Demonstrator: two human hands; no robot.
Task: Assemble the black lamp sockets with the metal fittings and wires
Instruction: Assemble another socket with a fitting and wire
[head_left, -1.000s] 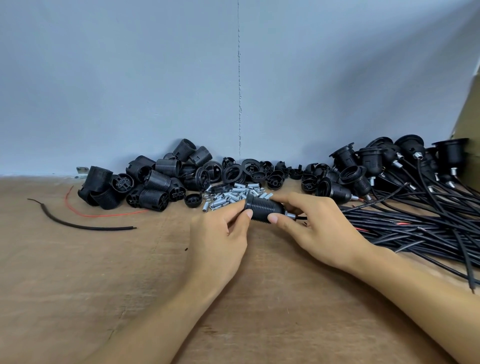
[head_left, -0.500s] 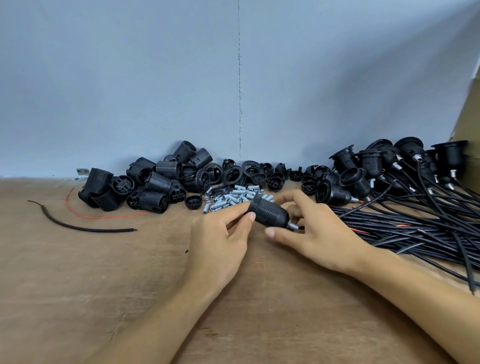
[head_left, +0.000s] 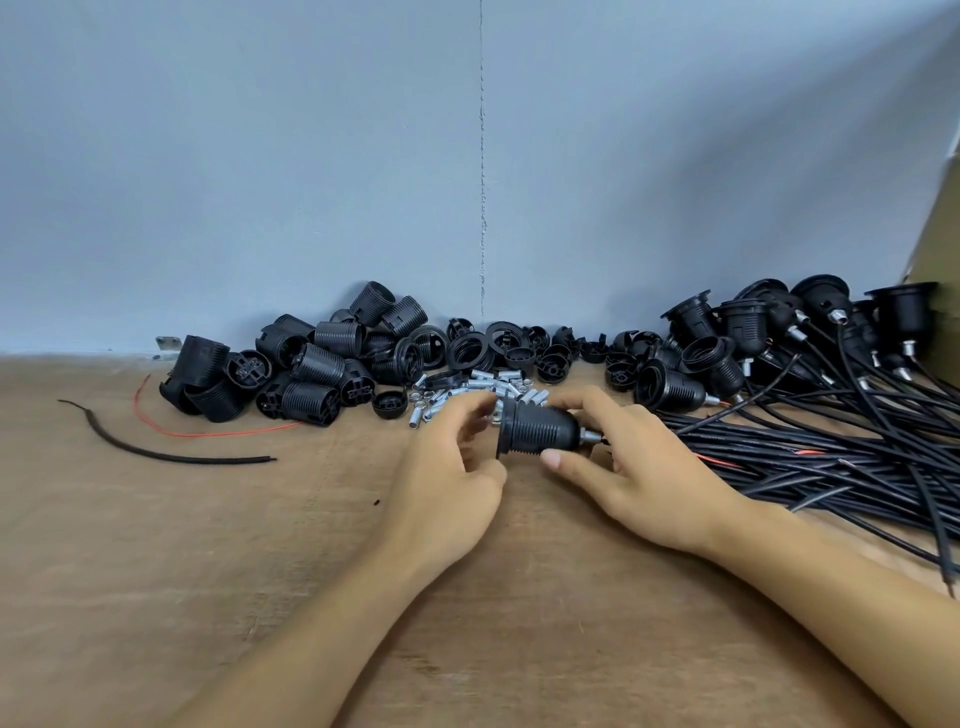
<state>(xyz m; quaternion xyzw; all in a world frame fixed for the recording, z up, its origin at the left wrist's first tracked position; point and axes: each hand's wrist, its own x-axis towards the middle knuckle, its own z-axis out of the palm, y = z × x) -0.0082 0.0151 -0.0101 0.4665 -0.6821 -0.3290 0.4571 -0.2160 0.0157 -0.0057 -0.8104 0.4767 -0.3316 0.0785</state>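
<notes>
Holding a black lamp socket (head_left: 540, 428) on its side just above the wooden worktop (head_left: 208, 571), a person's right hand (head_left: 649, 478) grips its ribbed body, thumb beneath and forefinger over the top. A small metal fitting (head_left: 589, 435) sticks out of the socket's narrow end, which points right. The left hand (head_left: 441, 478) is curled at the socket's wide flanged end; motion blur hides whether its fingers actually grip it.

Along the back edge, against the blue-grey wall (head_left: 311, 156), lie a heap of empty socket shells (head_left: 311, 374) at left, black rings and caps (head_left: 519, 348) in the middle, and a scatter of loose metal fittings (head_left: 467, 392) just behind the hands. Finished sockets (head_left: 753, 332) are piled at the back right corner, their black wires (head_left: 831, 457) bundled along the right side. A black wire offcut (head_left: 171, 457) and a thin red wire (head_left: 218, 434) lie near the left edge.
</notes>
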